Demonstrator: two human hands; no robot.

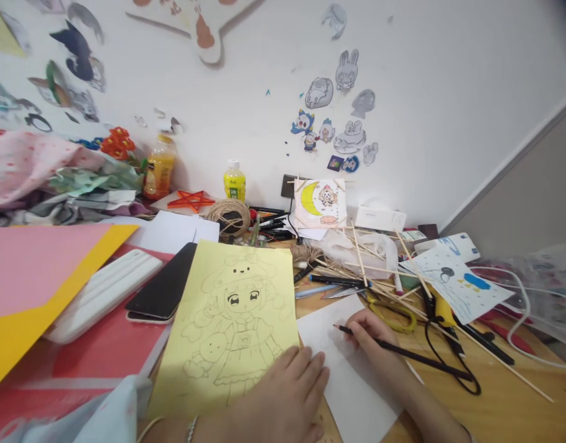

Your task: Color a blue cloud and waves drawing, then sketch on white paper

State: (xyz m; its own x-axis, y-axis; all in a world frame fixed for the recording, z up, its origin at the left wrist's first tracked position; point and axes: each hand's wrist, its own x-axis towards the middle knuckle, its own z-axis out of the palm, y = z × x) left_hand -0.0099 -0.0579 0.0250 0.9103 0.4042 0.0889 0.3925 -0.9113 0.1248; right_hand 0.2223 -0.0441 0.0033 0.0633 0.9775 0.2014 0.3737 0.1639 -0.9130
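My right hand [373, 335] is closed around a black pencil [416, 355], and the pencil's tip rests on a blank white sheet [352, 381] lying on the wooden table. My left hand [287, 394] lies flat with its fingers stretched out, pressing on the lower right corner of a yellow sheet [237, 320]. That yellow sheet carries a pencil drawing of a cartoon girl and sits just left of the white one.
A black phone [165, 286] and a white case [105, 295] lie left of the yellow sheet. Pink and yellow card [29, 289] fills the left. Behind the white sheet are wooden sticks [370, 271], yellow scissors [394, 311], pens, twine [227, 215], two bottles and a blue-dotted drawing [453, 280].
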